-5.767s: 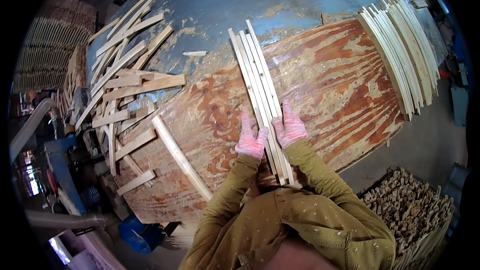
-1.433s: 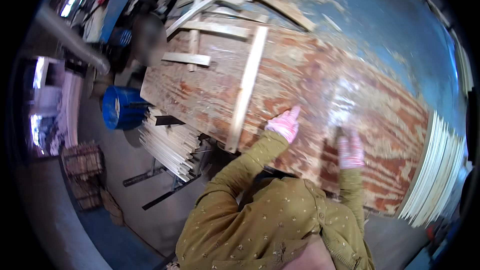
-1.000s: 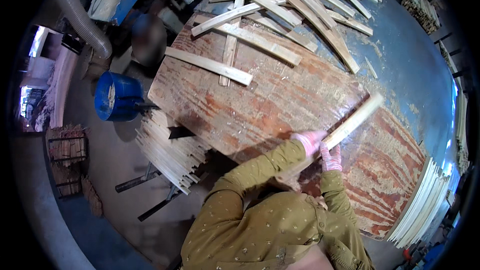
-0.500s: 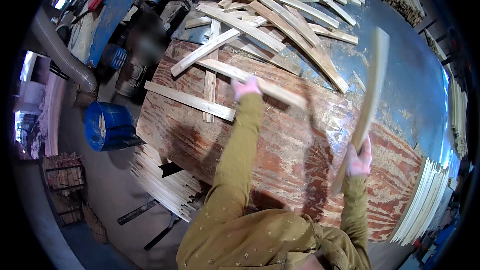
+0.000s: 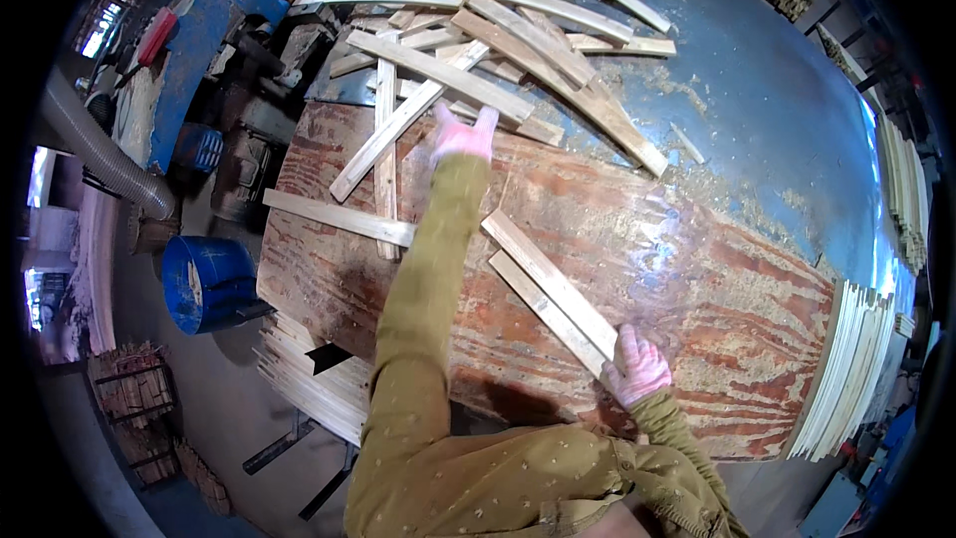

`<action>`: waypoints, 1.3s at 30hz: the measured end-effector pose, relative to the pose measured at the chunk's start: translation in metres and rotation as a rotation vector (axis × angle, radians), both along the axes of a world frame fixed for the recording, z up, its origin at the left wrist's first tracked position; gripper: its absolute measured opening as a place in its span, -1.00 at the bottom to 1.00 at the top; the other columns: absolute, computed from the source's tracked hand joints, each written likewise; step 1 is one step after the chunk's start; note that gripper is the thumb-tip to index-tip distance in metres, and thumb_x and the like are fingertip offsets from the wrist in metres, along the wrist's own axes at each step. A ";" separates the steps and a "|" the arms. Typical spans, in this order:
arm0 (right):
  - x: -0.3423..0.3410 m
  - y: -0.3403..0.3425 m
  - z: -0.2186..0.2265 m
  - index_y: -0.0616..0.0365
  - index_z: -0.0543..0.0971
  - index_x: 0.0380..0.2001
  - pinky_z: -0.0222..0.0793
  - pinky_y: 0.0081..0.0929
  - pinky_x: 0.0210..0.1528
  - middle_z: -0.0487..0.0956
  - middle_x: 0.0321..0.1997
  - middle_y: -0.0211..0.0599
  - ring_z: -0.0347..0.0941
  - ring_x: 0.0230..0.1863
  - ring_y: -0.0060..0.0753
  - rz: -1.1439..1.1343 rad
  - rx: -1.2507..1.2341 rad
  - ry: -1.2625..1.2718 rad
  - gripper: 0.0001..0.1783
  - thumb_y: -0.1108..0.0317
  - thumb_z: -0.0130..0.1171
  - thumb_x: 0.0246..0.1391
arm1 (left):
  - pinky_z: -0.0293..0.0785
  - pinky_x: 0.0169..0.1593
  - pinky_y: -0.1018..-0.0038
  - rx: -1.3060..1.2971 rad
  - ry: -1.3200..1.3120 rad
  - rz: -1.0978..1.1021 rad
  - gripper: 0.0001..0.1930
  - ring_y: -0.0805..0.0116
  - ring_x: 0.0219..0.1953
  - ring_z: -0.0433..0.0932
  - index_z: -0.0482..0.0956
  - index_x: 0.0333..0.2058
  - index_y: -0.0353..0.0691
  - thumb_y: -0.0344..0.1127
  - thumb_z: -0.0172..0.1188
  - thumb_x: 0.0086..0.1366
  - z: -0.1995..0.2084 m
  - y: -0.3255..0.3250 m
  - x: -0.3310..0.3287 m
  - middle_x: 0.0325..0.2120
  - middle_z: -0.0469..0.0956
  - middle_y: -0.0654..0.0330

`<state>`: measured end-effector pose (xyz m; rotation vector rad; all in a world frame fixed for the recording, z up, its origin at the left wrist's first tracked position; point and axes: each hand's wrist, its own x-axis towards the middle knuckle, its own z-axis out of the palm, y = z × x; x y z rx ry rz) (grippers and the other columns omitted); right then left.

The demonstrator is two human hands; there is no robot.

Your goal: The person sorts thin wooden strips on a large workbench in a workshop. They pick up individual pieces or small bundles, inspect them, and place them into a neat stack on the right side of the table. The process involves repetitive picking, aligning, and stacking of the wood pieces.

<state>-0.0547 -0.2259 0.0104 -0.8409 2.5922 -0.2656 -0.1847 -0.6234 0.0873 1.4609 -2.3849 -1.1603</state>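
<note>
Lowered since half a second ago, the narrow pale wooden strip (image 5: 566,289) that was raised in the right hand (image 5: 637,369) now lies on the worn red-brown plywood sheet (image 5: 747,329), just beside a second pale wooden strip (image 5: 538,305), while the left hand (image 5: 463,134) has moved farther up toward the heap. From where I sit, I see both strips running away from the right hand, their near ends at its thumb and fingers; I cannot tell whether it grips them. I make out the left hand, in its pink-and-white glove, with thumb and fingers spread apart, at the near edge of a long pale board (image 5: 438,75); contact is unclear to me. Around that board I find crossing pieces crowding the left hand, among them a slanting pale board (image 5: 403,130) to its left and a long tan board (image 5: 563,90) to its right. Closer in, a short pale board (image 5: 339,216) reaches the olive left sleeve (image 5: 423,279). Beyond the sheet's far edge I see blue tabletop (image 5: 767,139); bundled white strips (image 5: 846,374) lie at the right, and a round blue tub (image 5: 209,284) stands at the left.
</note>
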 end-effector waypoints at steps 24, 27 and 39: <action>-0.050 0.046 -0.042 0.11 0.06 0.32 0.50 -0.30 -0.26 0.57 -0.22 -0.15 0.56 -0.27 -0.20 -0.474 -0.502 -0.148 -0.11 0.42 0.24 -0.08 | 0.06 0.25 -0.10 -0.944 -0.437 -0.140 -0.09 0.04 0.21 0.31 0.09 0.29 -0.27 0.23 0.11 0.13 -0.075 -0.110 0.065 0.16 0.33 -0.08; -0.058 0.051 0.020 0.04 -0.02 0.35 0.47 -0.15 -0.08 0.56 -0.13 0.01 0.54 -0.17 0.06 -0.520 0.259 -0.059 -0.03 0.28 0.28 -0.09 | -0.08 0.27 -0.19 -0.628 -0.743 -0.101 -0.06 0.11 0.27 0.25 0.18 0.20 -0.19 0.33 0.21 -0.03 -0.059 -0.143 0.062 0.18 0.30 -0.05; -0.027 -0.021 0.022 0.23 0.40 0.14 0.43 -0.34 0.02 0.55 -0.07 -0.10 0.50 -0.03 -0.23 -0.550 -0.620 -0.136 -0.44 0.20 0.20 0.13 | 0.58 -0.14 0.33 0.045 -0.356 -0.289 -0.44 0.09 -0.23 0.64 0.51 -0.10 -0.34 0.00 0.33 0.08 -0.070 0.044 0.132 -0.25 0.62 -0.04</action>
